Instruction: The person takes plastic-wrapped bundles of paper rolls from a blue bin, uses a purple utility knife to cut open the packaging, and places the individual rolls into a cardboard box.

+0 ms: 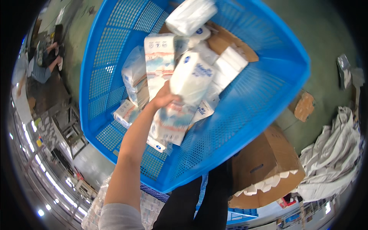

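Note:
My left hand (165,97) reaches into a large blue plastic basket (293,63). It grips the near end of a white tissue pack (193,78) with blue print, which is slightly blurred. Beneath and beside the hand lie tissue packs with a pink and blue landscape pattern, one long pack (159,53) standing out at the left. Another white wrapped pack (191,16) is at the basket's far end. A clear-wrapped bundle (134,73) leans at the left wall, and a white pack (230,69) lies to the right. My right hand is out of view.
Inside the basket's far part is a piece of brown cardboard (234,40). An open cardboard box (260,165) stands at the near right, beside a heap of grey-white sheeting (329,153). Wrapped packs (96,203) are stacked at the near left. Another person (42,69) sits at far left.

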A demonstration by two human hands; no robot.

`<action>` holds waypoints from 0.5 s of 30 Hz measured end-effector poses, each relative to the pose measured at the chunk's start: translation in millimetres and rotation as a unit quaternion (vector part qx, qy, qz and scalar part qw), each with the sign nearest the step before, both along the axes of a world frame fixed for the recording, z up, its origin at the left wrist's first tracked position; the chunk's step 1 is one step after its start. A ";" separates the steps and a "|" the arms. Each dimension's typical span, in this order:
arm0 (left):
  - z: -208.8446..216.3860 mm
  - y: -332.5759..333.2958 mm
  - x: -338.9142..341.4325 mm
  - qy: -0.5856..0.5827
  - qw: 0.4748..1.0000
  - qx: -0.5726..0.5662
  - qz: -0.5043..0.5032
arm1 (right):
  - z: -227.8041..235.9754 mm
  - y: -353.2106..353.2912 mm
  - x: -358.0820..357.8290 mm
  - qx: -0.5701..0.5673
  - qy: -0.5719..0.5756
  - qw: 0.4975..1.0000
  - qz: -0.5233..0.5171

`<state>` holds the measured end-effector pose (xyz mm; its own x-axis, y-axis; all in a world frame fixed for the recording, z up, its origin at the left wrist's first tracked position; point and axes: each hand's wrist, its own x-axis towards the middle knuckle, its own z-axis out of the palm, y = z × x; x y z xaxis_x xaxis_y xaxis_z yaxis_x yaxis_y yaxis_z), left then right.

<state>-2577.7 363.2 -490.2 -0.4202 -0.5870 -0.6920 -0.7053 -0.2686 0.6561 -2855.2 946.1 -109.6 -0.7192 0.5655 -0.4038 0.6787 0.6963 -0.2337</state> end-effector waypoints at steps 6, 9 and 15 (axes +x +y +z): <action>156.2 45.1 18.0 0.140 0.871 0.360 0.302 | -19.2 -273.1 -2.4 -0.259 -0.308 0.829 0.388; 222.9 63.6 8.3 0.195 0.837 0.388 0.334 | -17.8 -348.3 -17.3 -0.378 -0.310 0.746 0.452; 253.1 104.9 -53.6 0.314 0.780 0.398 0.367 | 5.7 -378.9 -54.2 -0.424 -0.260 0.673 0.548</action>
<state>-2631.3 468.1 -237.2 -0.5763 -0.3186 -0.7526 0.2234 -0.9472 0.2299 -2909.4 567.2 -103.9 -0.1537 -0.7812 -0.6051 0.0104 0.6110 -0.7915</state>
